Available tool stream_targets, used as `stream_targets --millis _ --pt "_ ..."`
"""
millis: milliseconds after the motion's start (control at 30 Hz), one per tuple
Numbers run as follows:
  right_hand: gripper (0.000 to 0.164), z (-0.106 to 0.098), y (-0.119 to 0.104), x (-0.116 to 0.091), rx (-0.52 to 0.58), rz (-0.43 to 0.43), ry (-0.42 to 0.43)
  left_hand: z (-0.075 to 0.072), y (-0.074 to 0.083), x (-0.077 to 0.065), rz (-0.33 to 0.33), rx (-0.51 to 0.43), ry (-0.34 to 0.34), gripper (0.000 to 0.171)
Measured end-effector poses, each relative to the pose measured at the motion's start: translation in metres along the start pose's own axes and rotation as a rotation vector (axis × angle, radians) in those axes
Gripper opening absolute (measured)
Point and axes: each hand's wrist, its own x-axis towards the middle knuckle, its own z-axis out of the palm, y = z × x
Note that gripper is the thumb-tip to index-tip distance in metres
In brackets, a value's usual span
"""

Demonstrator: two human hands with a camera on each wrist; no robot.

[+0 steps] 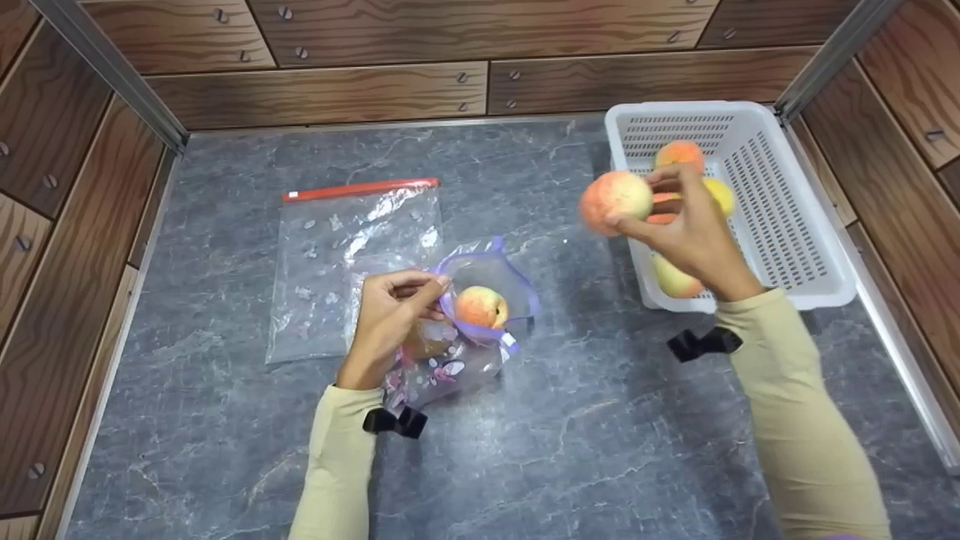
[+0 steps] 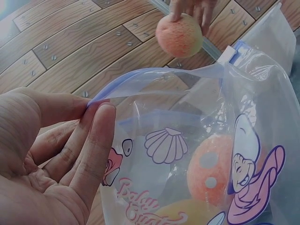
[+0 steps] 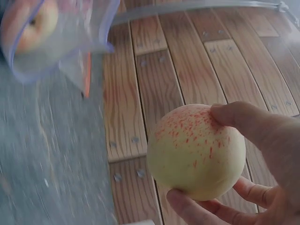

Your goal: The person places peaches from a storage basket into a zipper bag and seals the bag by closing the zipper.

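My left hand [image 1: 394, 311] pinches the purple rim of a clear zip bag [image 1: 457, 375] between thumb and fingers, and the bag's mouth gapes. Inside it a red-yellow peach [image 1: 478, 307] shows at the opening; a yellowish fruit [image 2: 183, 212] lies lower, seen through the printed plastic in the left wrist view. My right hand [image 1: 694, 232] grips another peach [image 1: 616, 202] between thumb and fingertips, held up over the left edge of the white basket [image 1: 817, 247]. In the right wrist view this peach [image 3: 197, 154] is pale yellow with red specks.
Several fruits stay in the basket, among them a reddish one [image 1: 679, 154], a yellow one [image 1: 720, 196] and a pale one [image 1: 675, 277]. A larger clear bag with a red slider [image 1: 360, 190] lies flat behind my left hand. Wood-patterned panels [image 1: 315, 97] border the grey marbled table [image 1: 562, 450].
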Motion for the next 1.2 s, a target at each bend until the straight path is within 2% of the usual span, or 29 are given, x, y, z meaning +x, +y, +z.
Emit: stream_targets --millis 267,533,967,1200 --pt "0.06 0.032 -0.004 -0.011 0.201 0.0 -0.067 0.001 0.0 0.001 0.001 -0.005 0.007 0.012" --pt "0.056 0.064 0.0 -0.021 0.315 0.046 -0.141 0.001 0.0 0.002 0.004 0.004 0.015 0.011" --pt "0.055 0.101 -0.002 -0.032 0.366 0.027 -0.263 0.001 0.001 0.001 0.007 0.01 0.007 0.012" --pt "0.057 0.113 -0.003 -0.035 0.333 0.013 -0.308 0.001 0.0 0.002 0.012 -0.005 0.019 0.012"
